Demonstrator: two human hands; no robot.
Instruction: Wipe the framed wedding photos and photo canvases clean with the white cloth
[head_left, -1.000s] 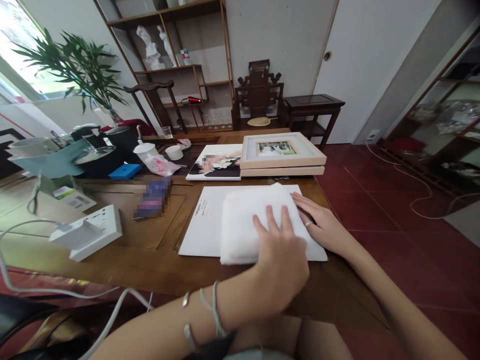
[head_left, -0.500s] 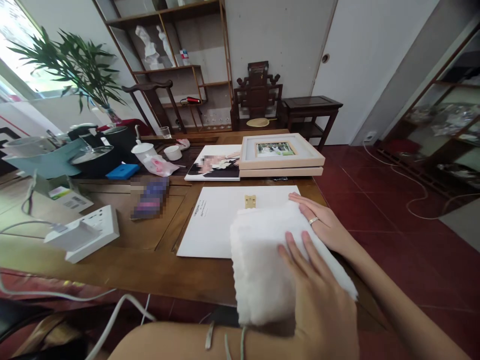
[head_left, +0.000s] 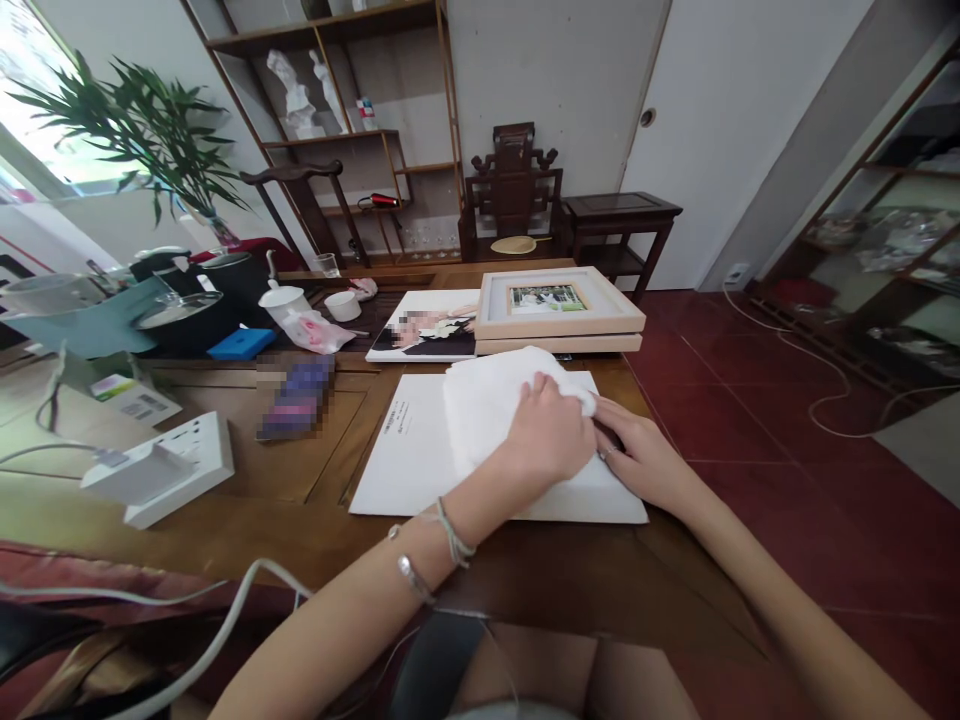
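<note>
A white picture panel [head_left: 405, 475] lies on the table with small print near its left side. Over its upper middle is a folded white cloth [head_left: 480, 405], bunched at the right end. My left hand [head_left: 551, 430], with bracelets at the wrist, is closed on the cloth and presses it against the panel. At the panel's right edge, my right hand [head_left: 649, 455] holds the edge beside the cloth, some of its fingertips hidden. The cloth covers the place of the panel's gold hanger.
Behind the panel lie stacked wooden photo frames [head_left: 562, 315] and a photo print [head_left: 424, 325]. To the left are a white power strip [head_left: 169, 470], a small open box [head_left: 124, 395], a blue box [head_left: 241, 343], a white teapot [head_left: 283, 298] and a cup [head_left: 343, 306].
My left hand has moved the cloth away from me, off the near right corner and up over the hanger. Its fingers have gone from spread to closed. The right hand has slid slightly nearer.
</note>
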